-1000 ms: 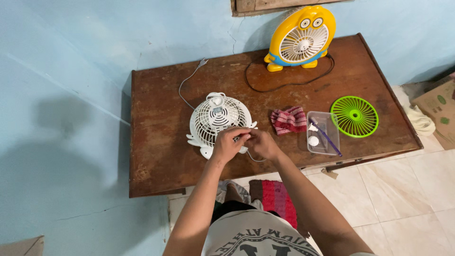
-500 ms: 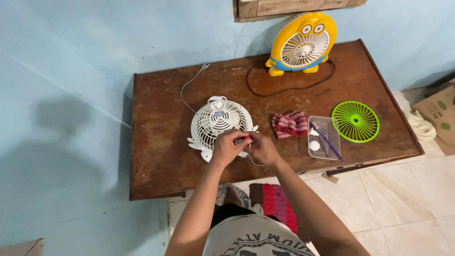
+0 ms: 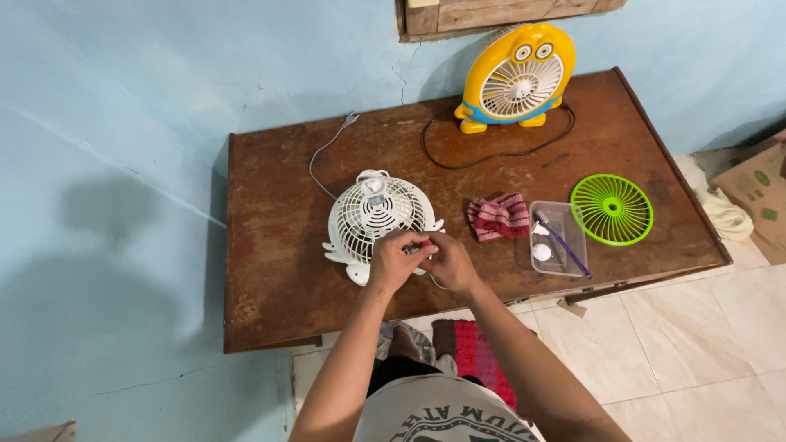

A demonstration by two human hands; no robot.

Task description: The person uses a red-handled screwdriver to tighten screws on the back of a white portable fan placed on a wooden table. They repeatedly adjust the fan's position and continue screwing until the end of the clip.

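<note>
Unmoved since earlier, both hands, left hand (image 3: pixel 393 263) and right hand (image 3: pixel 446 260), pinch a small part at the white fan (image 3: pixel 377 219) rim on the tabletop (image 3: pixel 270 270); light, brittle plastic, grip the housing edge.

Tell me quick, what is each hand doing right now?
Left hand: fingers curled at the rim of the white fan; whether it grips something cannot be told.
Right hand: fingers pinched beside it; what it holds cannot be told.
</note>
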